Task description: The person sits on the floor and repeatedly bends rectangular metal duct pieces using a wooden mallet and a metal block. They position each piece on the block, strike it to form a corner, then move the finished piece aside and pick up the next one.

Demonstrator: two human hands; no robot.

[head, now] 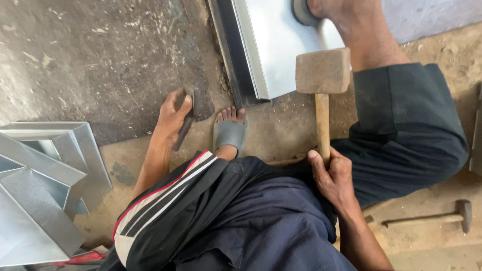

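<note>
Concrete workshop floor (100,55), dusty, scuffed. Person seated low, legs apart. Right hand (331,175) wrapped tight round wooden mallet (323,95) handle near its end; handle long axis runs straight up-frame, head raised, just short of galvanised sheet-metal piece (273,45). Sheet lies ahead, btwn the legs, far foot resting on it. Left hand (173,118) closed on small dark flat iron bar (188,120), held off to left of sheet edge. Right hand nearer the sheet. Folded sheet-metal ducts (45,185) stacked at left; steel hammer (432,217) on floor at right.
</note>
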